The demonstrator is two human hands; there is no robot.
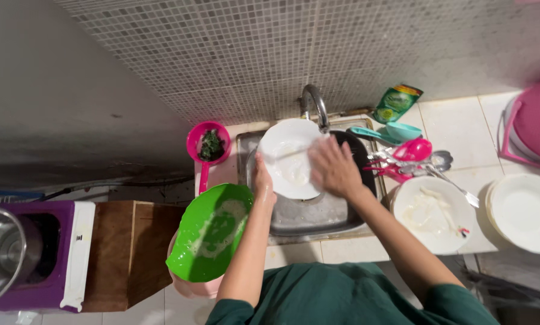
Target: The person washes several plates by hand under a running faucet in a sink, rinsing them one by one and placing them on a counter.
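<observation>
A white plate (286, 151) is tilted over the steel sink (318, 213), just below the tap (314, 103). My left hand (261, 179) grips its lower left rim. Spread flat against the plate's right side is my right hand (333, 167); whether it holds a sponge is hidden. Soapy film covers the plate's face.
A green basin (210, 232) with suds sits left of the sink, above it a pink scoop (208, 145) of dark scraps. On the right counter lie pink and teal ladles (409, 150), spoons, a soapy white plate (431, 213), stacked white plates (524, 212), a green pouch (396, 102) and a pink tub (537, 123).
</observation>
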